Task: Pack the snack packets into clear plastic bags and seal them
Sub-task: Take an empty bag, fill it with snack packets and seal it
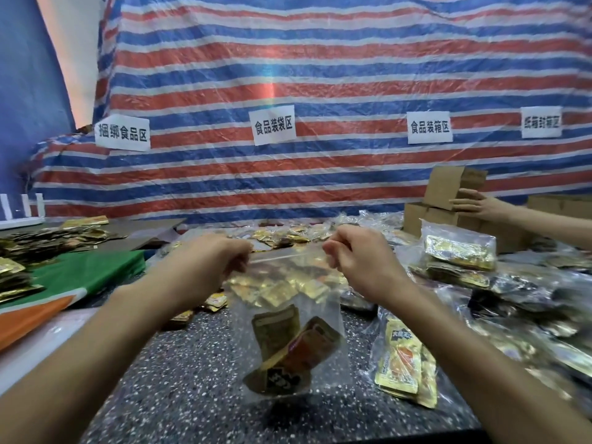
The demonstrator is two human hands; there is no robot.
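One wide-angle view, from a camera worn on the person's head. It faces forward and tilts down over a speckled bench (192, 363). Both forearms enter from the bottom corners; the left hand (208, 264) and right hand (362, 261) sit close to the lens at centre, pinching a clear plastic bag (315, 304). A striped tarpaulin (320, 75) fills the upper half, its stripes bowed by the lens.

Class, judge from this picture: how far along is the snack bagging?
Done: filled bags lie at right. In hand: left hand and right hand pinch the top of a clear bag holding packets. Left: loose packets heaped far left.
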